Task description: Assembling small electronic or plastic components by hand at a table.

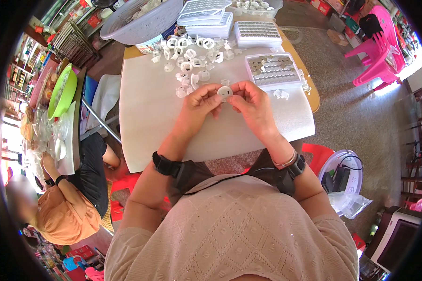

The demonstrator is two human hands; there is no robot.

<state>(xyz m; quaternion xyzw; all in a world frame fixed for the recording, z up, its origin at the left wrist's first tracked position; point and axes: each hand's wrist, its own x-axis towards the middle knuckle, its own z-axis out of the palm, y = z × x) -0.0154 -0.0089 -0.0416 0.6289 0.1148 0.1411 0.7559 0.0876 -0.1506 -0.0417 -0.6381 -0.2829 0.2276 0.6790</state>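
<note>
Between both hands, above the white-covered table [150, 122], I hold a small round white plastic part [225, 92] with a dark slot in its face. My left hand [202, 100] pinches its left side with thumb and fingers. From the other side, the thumb and forefinger of my right hand [251, 103] grip it too. Beyond my hands lies a loose heap of white plastic ring-shaped parts [190, 54]. To the right of the heap, close to my right hand, sits a clear tray [286, 85] with rows of small metallic round pieces.
Another filled tray stack [258, 33], empty-looking stacked trays [210, 29] and a grey basket [143, 23] stand along the far edge. Small white bits [281, 94] lie by the near tray. On the left, a person in an orange top [72, 213] sits at another table. Pink chairs [380, 51] stand right.
</note>
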